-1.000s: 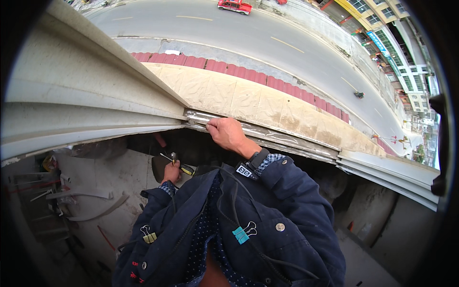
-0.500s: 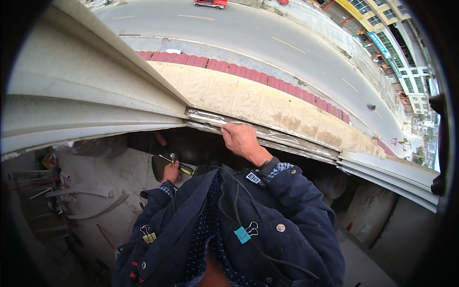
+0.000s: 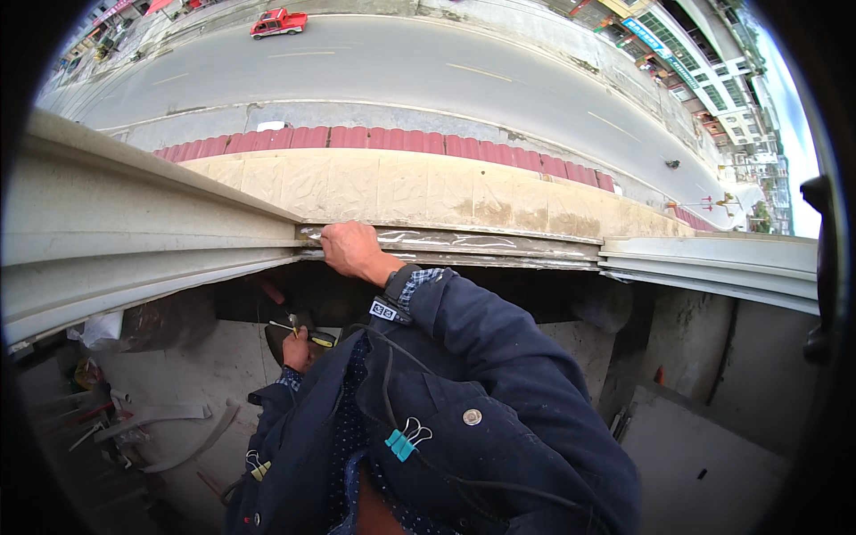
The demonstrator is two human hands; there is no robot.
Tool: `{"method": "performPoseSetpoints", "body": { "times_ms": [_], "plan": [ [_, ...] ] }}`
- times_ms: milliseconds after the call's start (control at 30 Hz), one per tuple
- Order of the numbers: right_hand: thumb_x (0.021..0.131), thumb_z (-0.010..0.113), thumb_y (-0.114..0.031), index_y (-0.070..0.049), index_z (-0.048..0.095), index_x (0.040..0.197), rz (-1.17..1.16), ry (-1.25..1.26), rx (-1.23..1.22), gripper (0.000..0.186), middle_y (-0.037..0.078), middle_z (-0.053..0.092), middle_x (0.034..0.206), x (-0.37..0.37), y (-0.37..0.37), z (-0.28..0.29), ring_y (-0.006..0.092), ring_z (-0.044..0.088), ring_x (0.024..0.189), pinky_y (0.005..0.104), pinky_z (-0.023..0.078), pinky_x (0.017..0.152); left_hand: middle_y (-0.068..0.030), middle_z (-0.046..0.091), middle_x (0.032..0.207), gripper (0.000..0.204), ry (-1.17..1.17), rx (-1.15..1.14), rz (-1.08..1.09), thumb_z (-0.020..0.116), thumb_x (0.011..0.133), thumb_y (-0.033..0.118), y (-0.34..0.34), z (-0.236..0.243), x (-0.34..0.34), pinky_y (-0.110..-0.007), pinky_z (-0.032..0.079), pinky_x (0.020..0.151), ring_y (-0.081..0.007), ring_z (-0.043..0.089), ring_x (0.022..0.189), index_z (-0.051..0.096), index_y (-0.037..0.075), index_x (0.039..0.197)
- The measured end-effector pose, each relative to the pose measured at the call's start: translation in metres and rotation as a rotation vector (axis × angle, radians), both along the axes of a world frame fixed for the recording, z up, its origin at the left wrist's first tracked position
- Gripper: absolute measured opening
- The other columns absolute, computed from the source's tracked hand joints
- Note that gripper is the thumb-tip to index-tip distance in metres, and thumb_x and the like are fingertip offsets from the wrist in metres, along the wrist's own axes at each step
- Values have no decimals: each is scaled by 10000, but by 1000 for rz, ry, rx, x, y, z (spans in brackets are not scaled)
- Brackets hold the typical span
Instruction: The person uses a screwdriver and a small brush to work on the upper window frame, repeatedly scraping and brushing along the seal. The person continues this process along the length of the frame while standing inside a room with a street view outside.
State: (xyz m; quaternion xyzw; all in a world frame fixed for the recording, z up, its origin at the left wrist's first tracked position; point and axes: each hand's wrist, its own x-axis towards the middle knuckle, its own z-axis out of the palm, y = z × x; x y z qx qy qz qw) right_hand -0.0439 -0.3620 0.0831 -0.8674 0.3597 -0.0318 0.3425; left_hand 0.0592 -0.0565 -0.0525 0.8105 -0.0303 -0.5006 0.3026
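Right hand has been shifted left along the metal track, now near the left frame; that end apparently being worked. Its grip can't be told. Yellow-handled tool is grasped in left hand, inside the track.

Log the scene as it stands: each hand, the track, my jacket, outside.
Right hand: fingers at the window track, near its left end
Left hand: lower, closed around a slim tool, kind unclear; yellow-and-black handle beside it
Track: white streaks
Jacket: dark blue, teal binder clip
Outside: red vehicle on road
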Motion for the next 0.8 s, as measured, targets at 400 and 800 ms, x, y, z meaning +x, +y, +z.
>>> {"method": "performPoseSetpoints", "body": {
  "times_ms": [400, 800],
  "plan": [
    [913, 588, -273, -61, 732, 892, -348, -258, 146, 257, 201, 701, 842, -148, -24, 32, 419, 678, 819, 495, 538, 739, -126, 684, 662, 452, -198, -55, -274, 563, 1023, 382, -31, -32, 11, -373, 467, 491, -201, 601, 500, 659, -25, 852],
    [941, 570, -269, -70, 721, 960, -1332, 237, -252, 251, 216, 714, 922, -416, -43, 48, 452, 673, 911, 519, 529, 766, -194, 667, 646, 470, -223, -91, -426, 582, 995, 353, -65, -60, 10, -455, 488, 580, -309, 664, 590, 658, -68, 801]
  ]
}}
